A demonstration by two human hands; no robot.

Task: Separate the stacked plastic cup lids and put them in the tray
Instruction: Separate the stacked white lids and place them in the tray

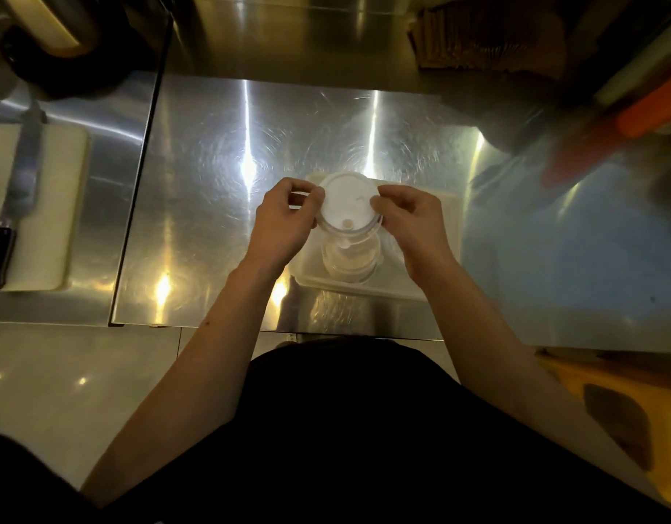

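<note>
A stack of white, translucent plastic cup lids [349,204] is held above a pale plastic tray [449,221] on the steel counter. My left hand [284,217] pinches the stack's left rim, and my right hand [409,217] pinches its right rim. The top lid faces up and shows a small round plug near its front edge. Below the stack, inside the tray, lies at least one more clear lid [350,259]. My hands hide parts of the tray.
A white cutting board [50,206] with a black-handled knife [12,206] lies at the left on a neighbouring counter. Blurred orange items [606,134] are at the right. A brown cardboard box [485,35] stands at the back right.
</note>
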